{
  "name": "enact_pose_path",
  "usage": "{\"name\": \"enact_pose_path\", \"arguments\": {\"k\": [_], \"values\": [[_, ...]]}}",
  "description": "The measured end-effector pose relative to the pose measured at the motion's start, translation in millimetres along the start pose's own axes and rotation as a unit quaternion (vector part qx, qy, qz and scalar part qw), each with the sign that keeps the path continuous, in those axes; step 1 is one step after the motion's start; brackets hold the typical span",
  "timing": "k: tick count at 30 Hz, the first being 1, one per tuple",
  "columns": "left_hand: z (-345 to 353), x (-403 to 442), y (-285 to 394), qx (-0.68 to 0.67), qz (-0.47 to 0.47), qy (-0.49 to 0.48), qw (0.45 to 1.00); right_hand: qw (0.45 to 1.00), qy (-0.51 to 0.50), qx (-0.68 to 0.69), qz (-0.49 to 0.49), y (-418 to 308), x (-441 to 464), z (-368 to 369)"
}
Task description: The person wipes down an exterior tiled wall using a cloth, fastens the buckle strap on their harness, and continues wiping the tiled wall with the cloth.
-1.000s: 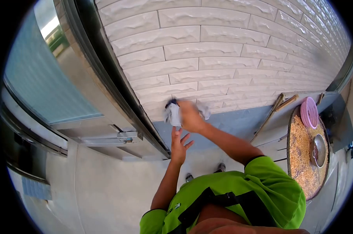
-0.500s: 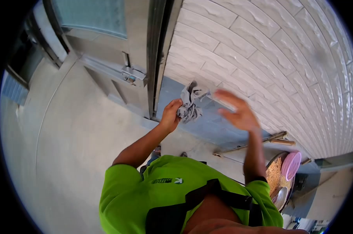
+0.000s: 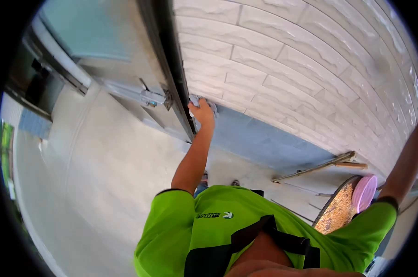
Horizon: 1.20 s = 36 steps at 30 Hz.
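My left hand (image 3: 202,113) is closed on a crumpled grey cloth (image 3: 213,109), which shows on both sides of the fingers. Hand and cloth are up against the light tiled wall (image 3: 260,60), right beside the dark edge of the door frame (image 3: 165,55). Most of the cloth is hidden under the hand. My right arm (image 3: 403,161) stretches far out to the right along the wall; its hand lies beyond the edge of the view.
A metal door (image 3: 121,69) with a glass pane and a latch (image 3: 153,98) stands at the left. Blue-grey tiles (image 3: 255,138) line the wall's foot. Wooden sticks (image 3: 320,167), a pink basket (image 3: 364,193) and a round tray of grain-like pieces (image 3: 338,210) are at the lower right.
My left hand has carried the cloth up and forward to the wall beside the door frame. My right hand has moved away to the right, out of view. The camera view has shifted.
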<state>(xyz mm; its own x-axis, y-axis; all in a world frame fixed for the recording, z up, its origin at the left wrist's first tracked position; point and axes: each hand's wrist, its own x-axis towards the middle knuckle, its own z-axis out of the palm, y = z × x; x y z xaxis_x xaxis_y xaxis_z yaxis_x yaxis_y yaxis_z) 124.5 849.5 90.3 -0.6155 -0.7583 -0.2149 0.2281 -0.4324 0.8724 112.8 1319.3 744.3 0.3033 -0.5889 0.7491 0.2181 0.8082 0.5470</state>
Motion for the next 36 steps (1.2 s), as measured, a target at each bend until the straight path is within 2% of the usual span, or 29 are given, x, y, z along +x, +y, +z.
{"name": "enact_pose_path", "arguments": {"k": [1, 2, 3, 4, 5, 6, 7, 8, 9, 10, 11, 12, 13, 15, 16, 17, 18, 19, 20, 21, 22, 23, 27, 29, 30, 32, 33, 35, 36], "values": [[-6, -3, -14, 0.016, 0.005, -0.055, 0.998, 0.999, -0.039, -0.016, 0.015, -26, 6, -14], [-14, -2, -35, 0.032, 0.013, -0.11, 0.993, 0.994, -0.028, 0.056, 0.092, -55, 9, -31], [-27, -2, -58, 0.075, 0.039, -0.165, 0.983, 0.996, -0.057, 0.029, 0.068, -68, 10, -42], [-41, -12, -64, 0.156, 0.002, -0.284, 0.946, 0.995, -0.085, 0.002, 0.042, -69, 8, -52], [-59, -26, -67, 0.231, -0.033, -0.399, 0.887, 0.995, -0.066, 0.058, 0.048, -60, 0, -40], [-94, -57, -53, 0.399, 0.101, -0.512, 0.754, 0.993, -0.045, 0.101, 0.047, -37, -2, -37], [-114, -69, -34, 0.44, 0.029, -0.544, 0.713, 0.972, -0.064, 0.193, 0.113, -49, -1, -54], [-159, -53, -66, 0.465, 0.061, -0.601, 0.647, 0.975, -0.063, 0.184, 0.11, -74, 4, -88], [-182, -60, -46, 0.518, 0.005, -0.6, 0.609, 0.937, -0.17, 0.24, 0.189, -106, 8, -136], [-190, -77, 7, 0.603, -0.097, -0.559, 0.561, 0.892, -0.252, 0.285, 0.243, -123, -25, -169], [-217, -83, 30, 0.609, 0.024, -0.567, 0.555, 0.839, -0.331, 0.313, 0.298, -140, -58, -203], [-242, -86, 50, 0.605, 0.142, -0.566, 0.542, 0.705, -0.384, 0.469, 0.368, -171, -104, -241], [-251, -90, 79, 0.663, 0.087, -0.559, 0.491, 0.544, -0.422, 0.567, 0.452, -202, -150, -279], [-262, -105, 120, 0.723, -0.026, -0.557, 0.408, 0.377, -0.577, 0.648, 0.324, -279, -210, -332], [-269, -111, 137, 0.73, -0.081, -0.569, 0.37, 0.165, -0.729, 0.53, 0.402, -307, -225, -361], [-270, -121, 151, 0.721, -0.094, -0.596, 0.34, 0.139, -0.733, 0.555, 0.368, -341, -284, -405], [-282, -126, 152, 0.688, -0.137, -0.604, 0.379, 0.096, -0.721, 0.599, 0.335, -365, -321, -445], [-290, -128, 150, 0.68, -0.148, -0.608, 0.383, 0.102, -0.705, 0.648, 0.268, -379, -342, -480], [-293, -129, 148, 0.671, -0.159, -0.611, 0.388, 0.123, -0.751, 0.607, 0.231, -389, -345, -506], [-292, -132, 151, 0.674, -0.157, -0.611, 0.384, 0.129, -0.755, 0.581, 0.274, -390, -342, -520], [-289, -138, 155, 0.681, -0.178, -0.57, 0.424, 0.127, -0.754, 0.581, 0.28, -386, -340, -525], [-287, -143, 156, 0.685, -0.198, -0.528, 0.462, 0.095, -0.762, 0.57, 0.291, -381, -339, -530], [-296, -154, 155, 0.694, -0.165, -0.505, 0.485, 0.017, -0.75, 0.549, 0.368, -374, -335, -550], [-308, -157, 146, 0.642, -0.201, -0.475, 0.567, 0.013, -0.735, 0.557, 0.386, -370, -336, -556], [-321, -157, 138, 0.641, -0.202, -0.476, 0.566, 0.007, -0.719, 0.567, 0.401, -367, -336, -560], [-331, -156, 129, 0.558, -0.201, -0.484, 0.643, -0.015, -0.714, 0.57, 0.408, -363, -339, -564], [-336, -156, 126, 0.558, -0.202, -0.483, 0.644, -0.037, -0.707, 0.573, 0.412, -360, -339, -565], [-304, -165, 144, 0.657, -0.18, -0.48, 0.553, -0.026, -0.722, 0.576, 0.381, -354, -338, -564], [-295, -170, 148, 0.655, -0.18, -0.479, 0.556, -0.015, -0.736, 0.578, 0.352, -351, -338, -564]]}}
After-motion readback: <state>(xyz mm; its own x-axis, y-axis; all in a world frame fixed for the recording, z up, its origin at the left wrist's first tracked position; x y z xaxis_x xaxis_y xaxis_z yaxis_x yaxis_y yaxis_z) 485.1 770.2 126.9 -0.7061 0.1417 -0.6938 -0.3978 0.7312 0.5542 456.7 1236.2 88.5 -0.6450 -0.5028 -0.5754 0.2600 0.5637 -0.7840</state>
